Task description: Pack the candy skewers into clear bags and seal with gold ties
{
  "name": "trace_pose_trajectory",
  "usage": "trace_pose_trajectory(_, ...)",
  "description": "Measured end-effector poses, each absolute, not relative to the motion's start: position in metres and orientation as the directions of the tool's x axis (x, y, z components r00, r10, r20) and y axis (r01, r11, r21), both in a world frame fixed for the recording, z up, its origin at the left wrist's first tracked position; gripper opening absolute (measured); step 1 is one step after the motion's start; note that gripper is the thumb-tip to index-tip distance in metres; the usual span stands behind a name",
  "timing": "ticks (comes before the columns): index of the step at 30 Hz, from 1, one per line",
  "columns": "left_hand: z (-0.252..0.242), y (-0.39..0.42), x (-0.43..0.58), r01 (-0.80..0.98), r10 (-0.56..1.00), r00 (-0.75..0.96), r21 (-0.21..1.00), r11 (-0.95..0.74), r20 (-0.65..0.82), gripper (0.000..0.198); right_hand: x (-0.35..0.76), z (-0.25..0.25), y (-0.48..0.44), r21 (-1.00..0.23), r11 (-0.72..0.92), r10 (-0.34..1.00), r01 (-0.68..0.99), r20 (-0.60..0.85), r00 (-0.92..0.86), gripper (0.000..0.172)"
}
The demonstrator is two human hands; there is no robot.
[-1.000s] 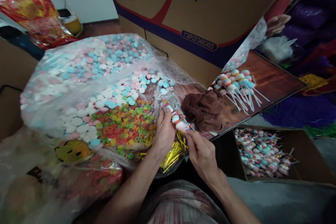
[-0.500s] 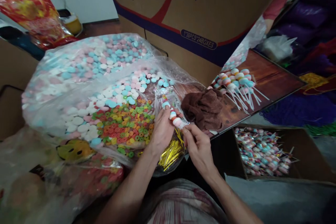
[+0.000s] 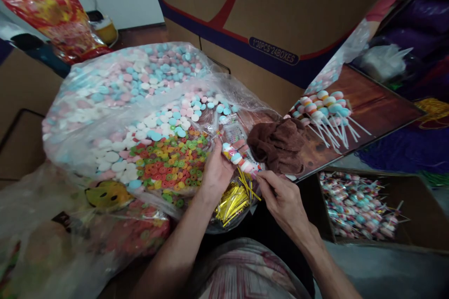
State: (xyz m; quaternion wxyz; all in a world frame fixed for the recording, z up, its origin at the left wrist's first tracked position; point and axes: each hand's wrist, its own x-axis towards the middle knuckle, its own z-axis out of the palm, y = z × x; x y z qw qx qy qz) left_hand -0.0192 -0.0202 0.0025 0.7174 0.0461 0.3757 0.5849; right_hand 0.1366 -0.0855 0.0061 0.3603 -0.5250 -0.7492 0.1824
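Between both hands [image 3: 245, 182], wrapped candy skewer [image 3: 240, 159].

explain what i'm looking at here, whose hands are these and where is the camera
There is no machine here: a person works with two bare hands, and the one camera sits on their head, looking forward and down. The left hand grips a candy stick in a clear wrapper; the right hand pinches its lower end. Beneath them lie gold twist ties. To the left is a big clear bag of pastel discs and coloured rings. To the right are a brown cloth, lollipops on a wooden board, and a box of wrapped ones.
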Motion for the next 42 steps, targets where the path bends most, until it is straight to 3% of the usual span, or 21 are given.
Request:
trace_pose_trajectory(4,-0.001,-0.019,-0.02,-0.815,0.874,0.028,0.495,0.3,-0.485,0.037,0.138,0.007,-0.088,-0.694,0.329,0.941,0.64,0.298,-0.16,0.017)
trace_pose_trajectory(7,-0.002,-0.02,-0.018,-0.815,0.879,0.028,0.498,0.296,-0.476,0.036,0.137,0.005,-0.089,-0.659,0.362,0.924,0.659,0.346,-0.161,0.016)
trace_pose_trajectory(16,-0.006,-0.025,-0.01,-0.761,0.915,-0.033,0.603,0.237,-0.402,0.038,0.125,-0.008,-0.084,-0.335,0.509,0.798,0.793,0.53,-0.287,0.022)
trace_pose_trajectory(18,-0.005,-0.026,-0.01,-0.751,0.914,-0.042,0.616,0.237,-0.402,0.039,0.123,-0.008,-0.084,-0.315,0.52,0.791,0.794,0.527,-0.309,0.024)
trace_pose_trajectory(20,-0.003,-0.026,-0.011,-0.757,0.912,-0.041,0.608,0.239,-0.409,0.037,0.122,-0.008,-0.085,-0.403,0.516,0.817,0.756,0.496,-0.294,0.025)
trace_pose_trajectory(22,-0.001,-0.026,-0.011,-0.78,0.908,-0.035,0.58,0.236,-0.417,0.036,0.121,-0.006,-0.089,-0.57,0.462,0.873,0.679,0.425,-0.238,0.023)
trace_pose_trajectory(27,0.001,-0.025,-0.009,-0.806,0.909,-0.038,0.55,0.217,-0.415,0.032,0.117,0.004,-0.094,-0.916,0.104,0.993,0.388,0.073,-0.092,0.021)
trace_pose_trajectory(30,0.003,-0.026,-0.005,-0.791,0.923,-0.045,0.578,0.2,-0.381,0.03,0.114,0.008,-0.092,-0.983,-0.139,0.985,0.121,-0.15,-0.09,0.027)
trace_pose_trajectory(34,0.004,-0.028,-0.002,-0.777,0.947,-0.018,0.601,0.189,-0.321,0.026,0.111,0.009,-0.087,-0.936,-0.332,0.941,-0.118,-0.32,-0.11,0.029)
trace_pose_trajectory(36,0.003,-0.029,-0.002,-0.77,0.951,0.006,0.605,0.201,-0.309,0.024,0.11,0.008,-0.085,-0.958,-0.274,0.961,-0.083,-0.269,-0.063,0.028)
trace_pose_trajectory(39,0.003,-0.029,-0.002,-0.762,0.946,0.042,0.602,0.238,-0.321,0.022,0.112,0.007,-0.084,-0.984,-0.065,0.998,0.168,-0.065,0.004,0.025)
trace_pose_trajectory(42,0.004,-0.028,-0.005,-0.757,0.938,0.047,0.601,0.259,-0.344,0.021,0.119,0.004,-0.083,-0.858,0.205,0.979,0.471,0.186,-0.088,0.022)
